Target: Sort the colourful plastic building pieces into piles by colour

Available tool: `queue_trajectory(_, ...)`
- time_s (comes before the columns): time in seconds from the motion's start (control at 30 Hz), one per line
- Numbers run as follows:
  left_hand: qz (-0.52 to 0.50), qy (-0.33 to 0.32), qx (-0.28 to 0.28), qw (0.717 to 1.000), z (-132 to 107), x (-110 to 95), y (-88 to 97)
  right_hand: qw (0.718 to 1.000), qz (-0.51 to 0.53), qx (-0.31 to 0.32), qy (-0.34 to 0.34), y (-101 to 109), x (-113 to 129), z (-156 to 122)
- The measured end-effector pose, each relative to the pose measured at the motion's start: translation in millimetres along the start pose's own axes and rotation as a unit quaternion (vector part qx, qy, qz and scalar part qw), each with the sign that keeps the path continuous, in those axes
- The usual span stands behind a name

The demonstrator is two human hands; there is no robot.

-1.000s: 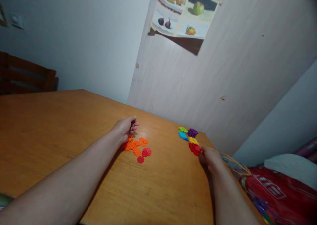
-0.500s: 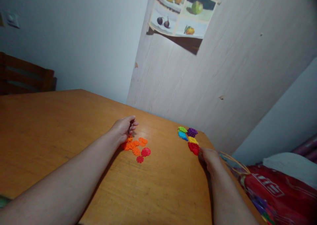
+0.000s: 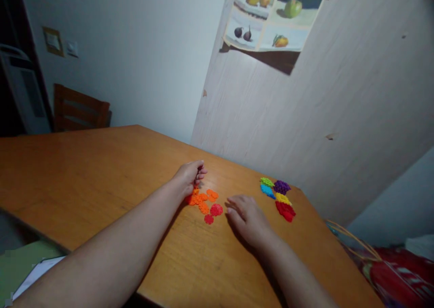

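Observation:
My left hand rests on the wooden table with its fingers curled in, right beside a loose cluster of orange discs; I cannot make out anything inside the curl. Two red discs lie at the near end of that cluster. My right hand lies flat on the table, fingers stretched toward the red discs, holding nothing. To its right sits a row of sorted stacks: green, blue, purple, yellow, and red nearest me.
A wood-panel wall with a fruit picture rises behind the table. A wooden chair stands at the far left by a dark doorway. A red bag with cane handles lies off the table's right edge.
My right hand has left the red stack at the right and moved left across the table to the loose red discs. The camera has swung left. My left hand has stayed put.

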State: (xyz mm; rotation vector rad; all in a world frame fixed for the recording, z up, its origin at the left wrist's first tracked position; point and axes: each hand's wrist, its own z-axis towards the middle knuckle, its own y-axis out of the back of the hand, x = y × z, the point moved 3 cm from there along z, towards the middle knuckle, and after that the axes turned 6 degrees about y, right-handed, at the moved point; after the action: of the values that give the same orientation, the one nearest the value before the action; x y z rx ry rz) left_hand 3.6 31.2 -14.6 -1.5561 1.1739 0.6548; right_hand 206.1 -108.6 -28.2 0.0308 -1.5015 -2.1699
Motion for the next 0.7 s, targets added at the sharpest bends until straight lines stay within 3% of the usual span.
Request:
queue_trajectory(0.1, 0.003, -0.005, 0.002, 1.0, 0.1, 0.7, -0.2, 0.997, -0.019, 0.071, 0.035, -13.0, 25.7, 1.3)
queue_trajectory(0.27, 0.01, -0.011, 0.007, 1.0, -1.8, 1.0, -1.6, 0.994, -0.032, 0.095, 0.036, -20.7, 28.1, -0.5)
queue_trajectory(0.53, -0.012, -0.003, -0.004, 1.0, -0.6, 0.1, -0.9, 0.998, -0.012, 0.066, 0.016, -9.4, 23.7, 3.2)
queue_trajectory(0.6, -0.014, 0.002, -0.007, 1.0, -2.2, -1.5, -1.3, 0.999, -0.019, 0.032, -0.015, -4.4, 11.7, 4.8)
queue_trajectory(0.7, -0.009, 0.006, -0.01, 1.0, -5.0, -3.9, -1.9, 0.992, 0.012, -0.063, -0.113, 6.9, -23.0, 3.2)
